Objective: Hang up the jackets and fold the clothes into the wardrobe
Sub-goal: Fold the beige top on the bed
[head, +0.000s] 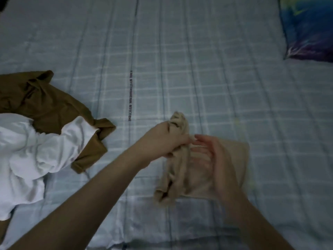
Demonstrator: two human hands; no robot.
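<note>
Left hand (162,139) fist-clamps bunched top of beige garment (182,170), lifting it for a fold, near bed's (198,69) front edge. Right hand (214,159) fingers spread flat, pinning the lower part. Brown garment (45,105) and white garment (36,152) wait unfolded at left edge.

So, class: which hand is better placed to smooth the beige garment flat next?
Probably the right hand: it hovers open over the beige garment, while the left hand grips its bunched edge.
</note>
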